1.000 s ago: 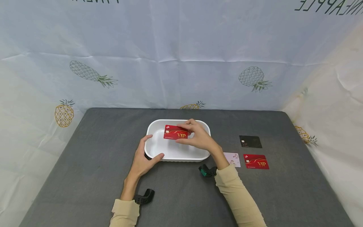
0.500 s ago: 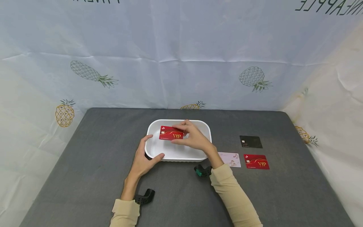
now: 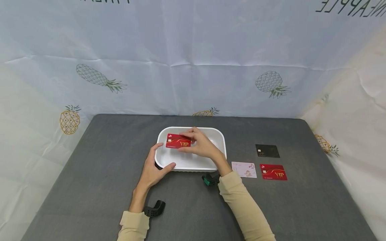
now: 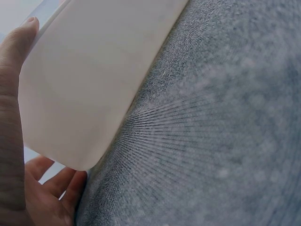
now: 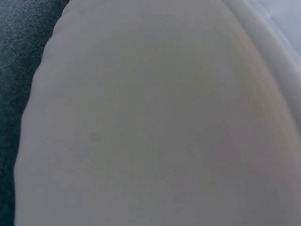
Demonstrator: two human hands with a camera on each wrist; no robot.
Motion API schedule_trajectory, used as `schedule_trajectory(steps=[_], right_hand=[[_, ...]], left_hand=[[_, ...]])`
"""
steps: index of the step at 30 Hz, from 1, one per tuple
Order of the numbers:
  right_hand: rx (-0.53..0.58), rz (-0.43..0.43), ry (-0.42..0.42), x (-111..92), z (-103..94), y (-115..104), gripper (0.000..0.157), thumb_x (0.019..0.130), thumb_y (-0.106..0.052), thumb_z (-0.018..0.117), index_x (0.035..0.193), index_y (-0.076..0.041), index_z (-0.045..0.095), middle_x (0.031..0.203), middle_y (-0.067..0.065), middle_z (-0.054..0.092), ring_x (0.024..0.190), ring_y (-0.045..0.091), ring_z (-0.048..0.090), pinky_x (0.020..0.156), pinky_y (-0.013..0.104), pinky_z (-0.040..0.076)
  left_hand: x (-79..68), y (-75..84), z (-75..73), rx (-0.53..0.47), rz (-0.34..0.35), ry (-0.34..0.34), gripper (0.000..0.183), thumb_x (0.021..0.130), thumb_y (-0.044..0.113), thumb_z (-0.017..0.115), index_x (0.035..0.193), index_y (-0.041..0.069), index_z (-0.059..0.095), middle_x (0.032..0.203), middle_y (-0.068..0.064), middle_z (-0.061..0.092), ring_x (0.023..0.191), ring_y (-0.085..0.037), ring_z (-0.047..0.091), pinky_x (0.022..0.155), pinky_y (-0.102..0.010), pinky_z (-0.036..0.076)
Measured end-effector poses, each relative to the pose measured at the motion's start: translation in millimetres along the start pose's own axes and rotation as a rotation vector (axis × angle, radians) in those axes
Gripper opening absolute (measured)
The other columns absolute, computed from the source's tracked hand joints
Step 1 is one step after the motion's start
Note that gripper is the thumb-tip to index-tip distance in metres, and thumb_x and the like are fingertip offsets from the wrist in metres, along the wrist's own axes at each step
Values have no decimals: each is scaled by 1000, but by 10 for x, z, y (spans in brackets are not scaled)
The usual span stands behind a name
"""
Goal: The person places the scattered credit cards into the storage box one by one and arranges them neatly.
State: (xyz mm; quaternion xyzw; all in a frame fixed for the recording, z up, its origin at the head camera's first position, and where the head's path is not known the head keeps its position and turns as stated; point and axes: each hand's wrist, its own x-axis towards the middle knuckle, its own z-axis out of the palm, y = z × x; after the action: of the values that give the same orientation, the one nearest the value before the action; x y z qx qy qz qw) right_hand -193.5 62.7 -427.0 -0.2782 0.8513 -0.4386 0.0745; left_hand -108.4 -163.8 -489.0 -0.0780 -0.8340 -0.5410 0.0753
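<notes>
A white rectangular plastic container [image 3: 196, 163] with rounded corners stands on the grey table. My left hand [image 3: 153, 168] grips its left end, thumb at the near rim and fingers around the side. The left wrist view shows the thumb [image 4: 18, 42] up at the rim and fingertips by the base. Between the thumb and fingers of my right hand [image 3: 203, 144] is a red VIP card [image 3: 174, 141], pinched by its right end, face up over the container's inside. The container's white outer wall [image 5: 155, 117] fills the right wrist view, which hides the right hand.
Right of the container lie a pink card [image 3: 245, 170], a second red VIP card [image 3: 273, 172] and a black VIP card [image 3: 267, 151], all flat on the grey table [image 3: 120, 134]. Behind the table hangs a pale cloth [image 3: 187, 87] printed with pineapples.
My right hand has moved left with the red VIP card over the container, and its forearm uncovers more of the pink card. The left hand keeps its grip in place.
</notes>
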Motion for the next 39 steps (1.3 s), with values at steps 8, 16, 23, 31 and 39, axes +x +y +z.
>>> schedule_trajectory(steps=[8,16,23,31,39], right_hand=[[-34,2,-31,63,20,8,64,83,-22,86,140,-6,62,120,12,56,103,20,55,90,29,48],[-28,22,-42,95,50,34,64,83,-20,86,140,-5,62,122,14,57,103,20,53,87,26,46],[-48,6,-55,132,82,52,62,83,-20,86,138,-3,63,122,15,58,100,20,52,85,25,43],[-104,42,-81,143,146,78,62,85,-20,85,139,-3,61,123,15,57,111,24,53,97,33,44],[-159,49,-96,137,209,72,62,84,-20,85,139,-2,62,120,14,58,110,23,52,97,34,45]], left_hand=[[5,10,2,0,-1,4,84,79,24,84,149,15,40,156,-16,43,136,-35,48,107,-58,39],[2,27,-1,6,-6,2,84,79,24,84,150,15,39,156,-16,43,136,-36,49,107,-59,40],[1,40,-1,4,-14,0,85,79,24,84,150,14,38,156,-17,43,136,-36,49,107,-59,40],[-2,44,8,2,-17,-3,85,79,24,84,151,14,38,155,-17,44,134,-35,50,105,-56,42],[0,34,8,0,-16,-6,85,80,24,83,151,13,37,157,-17,42,136,-35,49,103,-55,43]])
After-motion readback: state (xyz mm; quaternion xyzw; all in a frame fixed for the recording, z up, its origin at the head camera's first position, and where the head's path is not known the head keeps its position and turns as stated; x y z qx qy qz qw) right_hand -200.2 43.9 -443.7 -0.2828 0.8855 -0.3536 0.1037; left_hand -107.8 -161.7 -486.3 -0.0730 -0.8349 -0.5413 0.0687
